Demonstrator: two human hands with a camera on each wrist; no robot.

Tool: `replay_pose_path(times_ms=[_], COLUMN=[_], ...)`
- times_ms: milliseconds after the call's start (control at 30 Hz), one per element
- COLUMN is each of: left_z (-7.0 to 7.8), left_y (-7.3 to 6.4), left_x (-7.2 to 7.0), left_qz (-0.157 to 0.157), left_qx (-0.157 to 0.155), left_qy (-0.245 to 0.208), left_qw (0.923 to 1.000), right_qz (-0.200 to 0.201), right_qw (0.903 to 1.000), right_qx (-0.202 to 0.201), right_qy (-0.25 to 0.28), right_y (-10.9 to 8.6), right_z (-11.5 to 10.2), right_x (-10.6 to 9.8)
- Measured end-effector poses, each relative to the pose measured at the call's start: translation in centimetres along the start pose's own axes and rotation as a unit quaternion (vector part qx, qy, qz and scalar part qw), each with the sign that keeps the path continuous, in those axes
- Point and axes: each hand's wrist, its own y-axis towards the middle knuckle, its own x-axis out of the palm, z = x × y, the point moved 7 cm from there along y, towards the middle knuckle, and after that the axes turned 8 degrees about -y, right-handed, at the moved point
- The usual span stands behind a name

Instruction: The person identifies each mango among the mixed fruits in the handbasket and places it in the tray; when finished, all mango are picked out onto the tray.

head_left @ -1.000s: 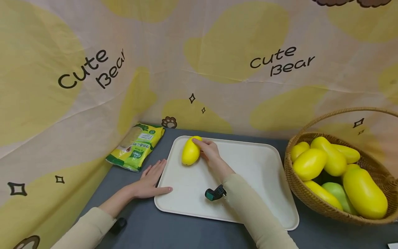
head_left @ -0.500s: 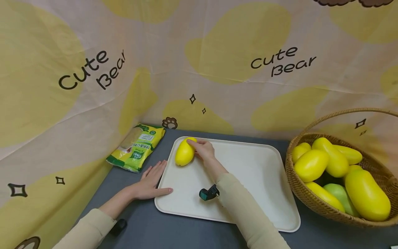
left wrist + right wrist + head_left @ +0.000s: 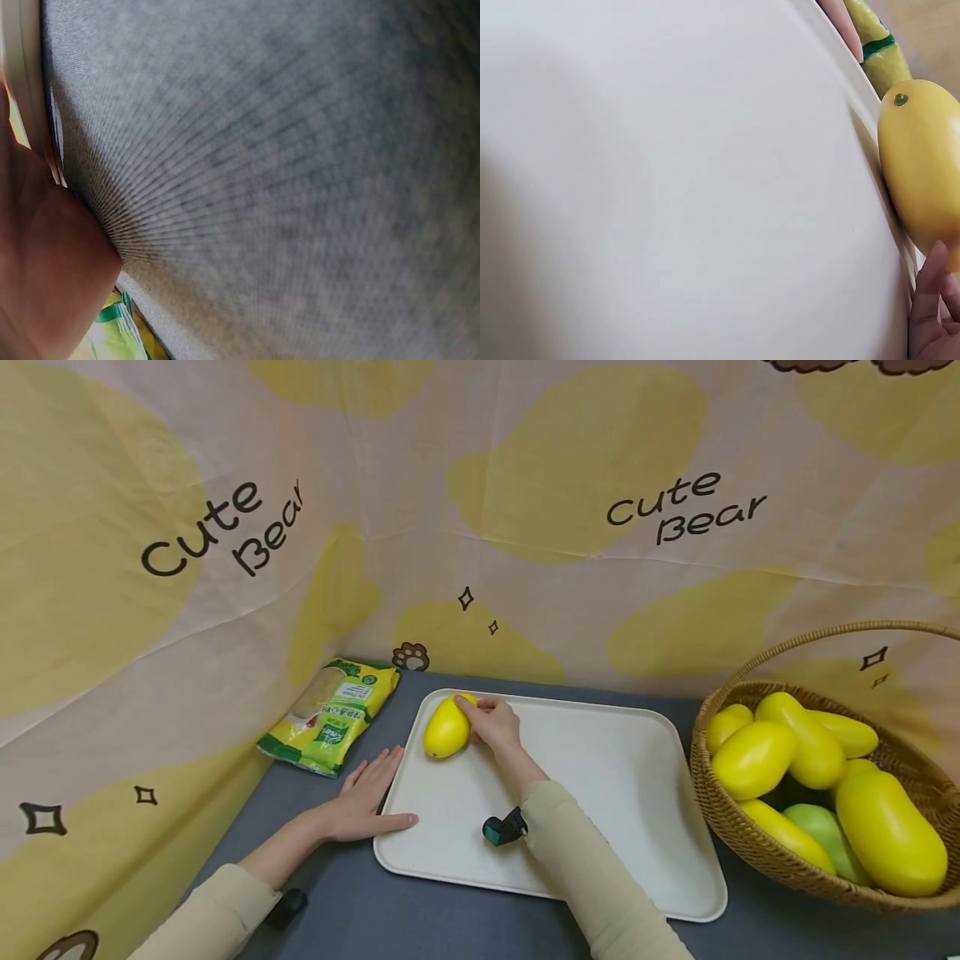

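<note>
In the head view my right hand (image 3: 497, 727) pinches the upper end of a smooth yellow mango (image 3: 447, 727) at the far left corner of a white tray (image 3: 592, 777). The right wrist view shows the mango (image 3: 922, 165) with a small green stem spot, close over the tray's edge; fingertips (image 3: 930, 281) touch its other end. My left hand (image 3: 363, 802) lies with straight fingers along the tray's left rim, thumb over the tray. Up close, part of the left hand (image 3: 52, 277) fills the corner of the left wrist view; its fingers are hidden there.
A yellow and green food packet (image 3: 330, 714) lies left of the tray on the grey tabletop (image 3: 420, 918). At right stands a wicker basket (image 3: 716, 802) with a tall handle, holding several yellow mangoes and a green fruit. A printed cloth (image 3: 540, 610) hangs behind.
My right hand has carried the mango a short way left across the tray; in the last half second it barely moves. The left hand keeps its place.
</note>
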Motion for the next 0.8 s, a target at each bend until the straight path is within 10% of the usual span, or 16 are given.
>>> replay_pose_path(times_ms=[800], left_z=[0.00], left_y=[0.05], left_x=[0.03], left_qz=[-0.005], left_qx=[-0.008], left_qy=[0.001], left_qw=[1.0000], right_qz=[0.002], right_qw=[0.9999], right_qx=[-0.012], right_qy=[-0.006], right_y=[0.28], right_z=[0.29], right_x=[-0.01])
